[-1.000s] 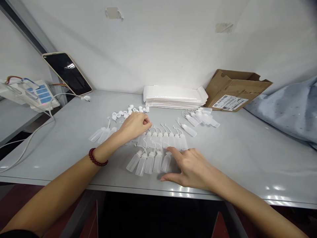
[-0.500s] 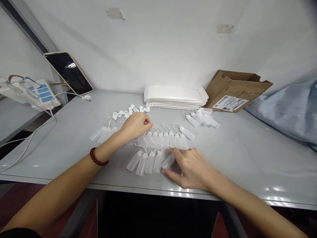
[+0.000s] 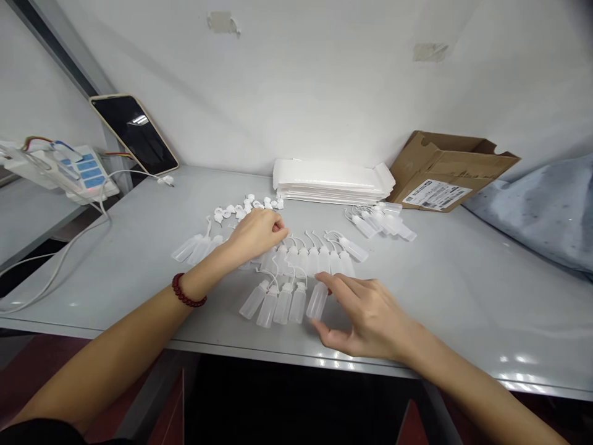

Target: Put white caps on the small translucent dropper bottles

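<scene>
Squeeze bottle (image 3: 317,301) at near centre, right of four matching bottles (image 3: 283,304), is pinched end to end by my right hand (image 3: 373,315), seemingly to control its tilt. My left hand (image 3: 256,235) curls at the farther bottle row (image 3: 324,262); I can't tell whether it grips anything.

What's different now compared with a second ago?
The loose bottle beyond the longer row of bottles has shifted left and toward the person, now close by that row's right end. The right hand has brought its thumb up to the base of the front bottle, which sits slightly farther from its neighbours; whether it is gripped is unclear. The left hand and cardboard box stayed put.
</scene>
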Available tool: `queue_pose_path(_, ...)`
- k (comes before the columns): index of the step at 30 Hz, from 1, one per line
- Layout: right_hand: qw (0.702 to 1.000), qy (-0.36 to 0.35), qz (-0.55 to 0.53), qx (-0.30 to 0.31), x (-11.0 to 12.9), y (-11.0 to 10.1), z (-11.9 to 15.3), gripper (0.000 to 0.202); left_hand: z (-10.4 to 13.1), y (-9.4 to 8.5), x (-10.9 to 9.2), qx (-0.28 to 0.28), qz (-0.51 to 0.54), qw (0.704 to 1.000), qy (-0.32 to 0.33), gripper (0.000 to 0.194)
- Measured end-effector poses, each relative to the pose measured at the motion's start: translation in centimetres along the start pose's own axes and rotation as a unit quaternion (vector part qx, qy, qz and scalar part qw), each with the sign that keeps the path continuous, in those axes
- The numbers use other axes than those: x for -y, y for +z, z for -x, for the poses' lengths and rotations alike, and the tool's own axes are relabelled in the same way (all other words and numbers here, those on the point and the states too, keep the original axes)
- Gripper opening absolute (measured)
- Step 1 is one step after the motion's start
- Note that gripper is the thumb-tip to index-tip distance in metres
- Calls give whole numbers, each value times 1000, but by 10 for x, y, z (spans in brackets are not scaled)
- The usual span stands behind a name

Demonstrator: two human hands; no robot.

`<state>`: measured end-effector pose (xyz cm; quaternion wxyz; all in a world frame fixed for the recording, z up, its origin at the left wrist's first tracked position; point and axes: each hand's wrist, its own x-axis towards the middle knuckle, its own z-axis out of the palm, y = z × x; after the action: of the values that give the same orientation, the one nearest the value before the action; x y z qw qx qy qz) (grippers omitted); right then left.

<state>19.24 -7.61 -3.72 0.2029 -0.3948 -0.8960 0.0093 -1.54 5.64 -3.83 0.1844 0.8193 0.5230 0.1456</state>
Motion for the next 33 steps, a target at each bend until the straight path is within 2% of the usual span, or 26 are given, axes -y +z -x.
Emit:
queue_pose_path(3, 998, -35, -11, -55, -3, -2, 0, 47, -1, -1, -1, -1, 0, 1000, -4, 23)
queue_pose_path(8, 993, -62, -47, -85, -6, -5, -2, 53, 0, -6, -6, -21, 34, 999, -30, 20)
queue_pose_path(11, 990, -71, -80, -90, -7, -6, -3, 57, 1, -12, -8, -49, 116, 990, -56, 17)
queue_pose_path(14, 988, -64, -107, -91, -8, -6, -4, 59, 3, -18, -9, -46, 243, 966, -73, 21)
queue_pose_path(17, 984, -51, -144, -96, -9, -5, -5, 59, 8, -23, -14, 7, 374, 924, -79, 22)
queue_pose_path(21, 970, -15, -208, -126, -10, -4, -6, 57, 18, -27, -25, 126, 541, 829, -70, 14)
queue_pose_path(24, 953, 31, -274, -125, -10, -6, -8, 54, 25, -28, -33, 184, 615, 762, -85, 18)
queue_pose_path(27, 930, 77, -343, -105, -10, -9, -8, 54, 28, -28, -37, 205, 649, 726, -101, 27)
queue_pose_path(30, 913, 90, -386, -90, -10, -10, -9, 56, 30, -26, -40, 220, 641, 729, -98, 25)
queue_pose_path(33, 911, 75, -399, -76, -10, -9, -9, 57, 34, -25, -45, 250, 575, 775, -77, 15)
